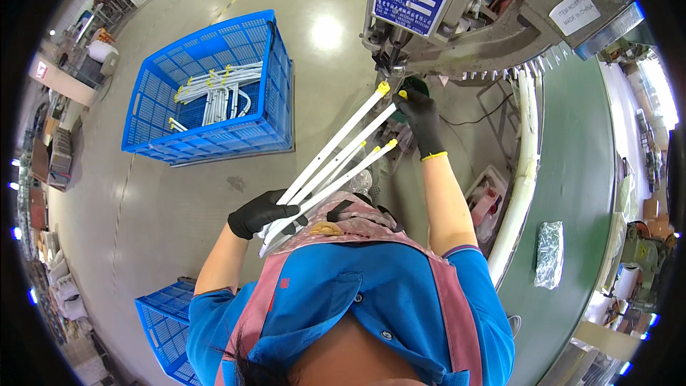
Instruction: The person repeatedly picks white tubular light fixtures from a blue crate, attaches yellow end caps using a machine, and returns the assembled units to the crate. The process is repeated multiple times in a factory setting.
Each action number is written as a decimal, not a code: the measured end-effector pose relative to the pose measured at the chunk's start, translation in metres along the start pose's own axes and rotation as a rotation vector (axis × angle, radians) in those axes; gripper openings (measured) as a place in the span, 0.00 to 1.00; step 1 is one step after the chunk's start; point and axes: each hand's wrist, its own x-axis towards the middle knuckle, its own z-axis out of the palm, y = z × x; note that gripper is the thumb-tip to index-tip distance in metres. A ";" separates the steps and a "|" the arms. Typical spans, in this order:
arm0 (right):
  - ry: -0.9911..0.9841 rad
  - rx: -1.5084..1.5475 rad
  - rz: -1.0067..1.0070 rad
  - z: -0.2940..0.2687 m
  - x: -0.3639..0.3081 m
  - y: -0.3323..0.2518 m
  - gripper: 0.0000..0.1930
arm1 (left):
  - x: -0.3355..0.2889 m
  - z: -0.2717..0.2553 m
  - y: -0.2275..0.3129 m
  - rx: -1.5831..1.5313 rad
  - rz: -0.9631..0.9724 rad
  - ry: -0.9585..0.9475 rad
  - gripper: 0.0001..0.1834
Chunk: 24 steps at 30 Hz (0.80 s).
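Note:
Both hands wear black gloves. My left hand [263,214] is closed round the lower ends of several white tubes [325,151] with yellow end pieces, which fan out up and to the right. My right hand [421,120] pinches one of these tubes near its yellow end [402,94]. Beside it, another tube's yellow end [384,88] is just below the working head of a grey riveting-type machine [391,61]; whether it touches is unclear. The remaining tubes in the bundle end lower, between my two hands.
A blue plastic crate [207,139] holding more white tubes with yellow ends stands on the floor at left. Another blue crate [161,322] is at lower left. A green work table [564,186] with a crumpled silvery packet [549,254] lies at right, bordered by a white padded edge [527,150].

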 end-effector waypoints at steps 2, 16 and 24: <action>0.028 0.056 -0.033 0.001 -0.002 -0.003 0.19 | 0.002 0.004 -0.003 0.012 0.030 -0.004 0.26; -0.077 0.402 -0.149 -0.002 0.004 -0.057 0.11 | -0.026 0.026 0.004 0.071 0.151 0.114 0.24; -0.163 0.447 -0.123 0.007 0.009 -0.062 0.13 | -0.017 0.024 -0.012 0.060 0.163 0.164 0.23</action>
